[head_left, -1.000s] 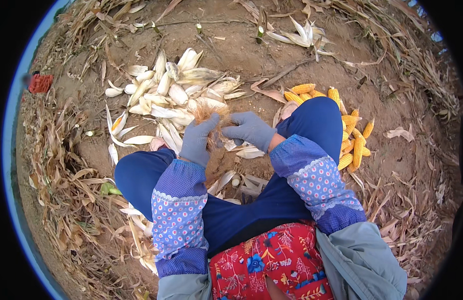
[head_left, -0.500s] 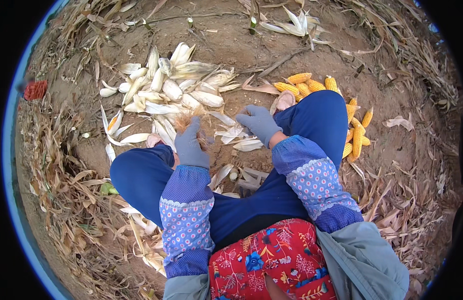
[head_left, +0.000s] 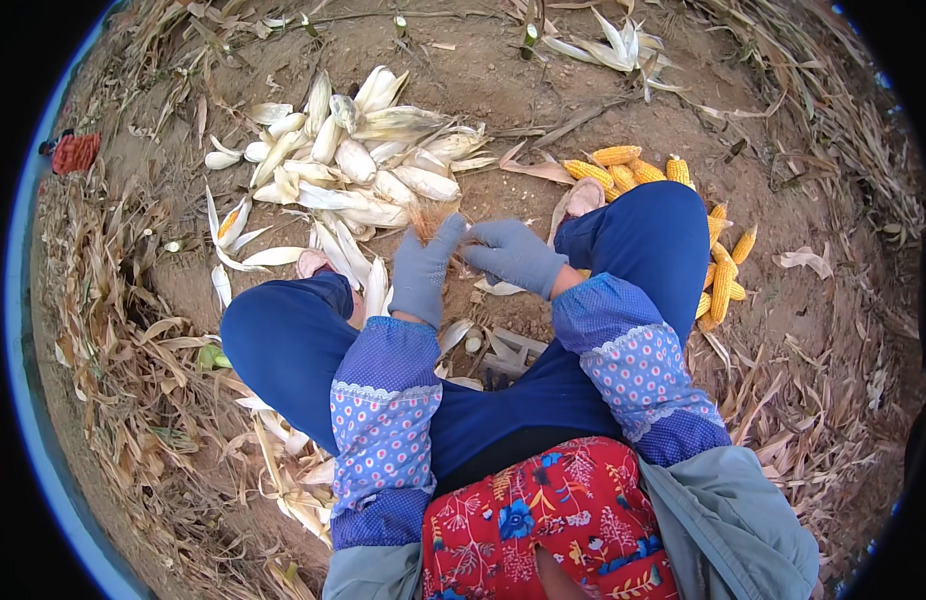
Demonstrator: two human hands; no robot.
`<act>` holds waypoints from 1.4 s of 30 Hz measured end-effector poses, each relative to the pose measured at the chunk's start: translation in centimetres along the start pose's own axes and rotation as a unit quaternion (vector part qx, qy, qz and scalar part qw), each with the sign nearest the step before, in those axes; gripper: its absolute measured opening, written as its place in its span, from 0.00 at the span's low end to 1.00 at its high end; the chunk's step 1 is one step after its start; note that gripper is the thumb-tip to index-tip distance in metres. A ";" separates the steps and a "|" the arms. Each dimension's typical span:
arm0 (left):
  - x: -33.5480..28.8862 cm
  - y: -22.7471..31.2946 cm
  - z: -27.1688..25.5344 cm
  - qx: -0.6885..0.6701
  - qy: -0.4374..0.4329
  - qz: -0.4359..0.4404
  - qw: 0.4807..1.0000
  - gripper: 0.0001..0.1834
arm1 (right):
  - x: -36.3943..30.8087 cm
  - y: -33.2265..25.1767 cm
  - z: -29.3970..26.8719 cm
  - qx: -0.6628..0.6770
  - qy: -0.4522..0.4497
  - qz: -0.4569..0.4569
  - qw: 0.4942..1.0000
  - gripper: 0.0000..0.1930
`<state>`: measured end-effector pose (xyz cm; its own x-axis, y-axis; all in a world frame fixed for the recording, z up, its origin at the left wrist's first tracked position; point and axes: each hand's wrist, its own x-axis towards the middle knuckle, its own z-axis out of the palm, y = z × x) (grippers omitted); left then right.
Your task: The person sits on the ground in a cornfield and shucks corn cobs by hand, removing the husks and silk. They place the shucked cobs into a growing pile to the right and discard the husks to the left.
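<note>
I sit on bare soil with my knees apart in blue trousers. My left hand [head_left: 423, 275], in a grey glove, is closed around an unhusked corn ear whose brown silk tuft [head_left: 430, 218] sticks up past my fingers. My right hand [head_left: 513, 256], also gloved, touches the same ear at its tip, fingers pinching the husk. Just beyond my hands lies a pile of pale unhusked ears [head_left: 353, 170]. By my right knee sits a heap of yellow husked cobs [head_left: 718, 265].
Loose pale husks [head_left: 488, 345] lie between my legs and by my left thigh. Dry corn stalks and leaves [head_left: 113, 340] ring the patch. A small red object [head_left: 75, 153] lies at far left. More husks [head_left: 608, 45] lie at the top.
My hands have come closer together at the tip of the ear, and the brown silk tuft now shows above my left fingers. The view has shifted slightly.
</note>
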<state>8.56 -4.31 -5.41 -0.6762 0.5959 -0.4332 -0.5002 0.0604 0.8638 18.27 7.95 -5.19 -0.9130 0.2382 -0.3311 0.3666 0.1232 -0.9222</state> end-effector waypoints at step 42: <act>0.3 -0.3 0.8 -0.077 0.036 0.021 0.996 0.17 | 1.7 1.5 -0.9 0.283 0.306 0.076 0.906 0.10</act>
<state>8.94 -3.54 -5.64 -0.7329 0.5354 -0.4197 -0.5436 -0.0899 0.8345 17.47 9.44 -6.90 -0.5252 0.7222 -0.4501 0.1720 -0.4279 -0.8873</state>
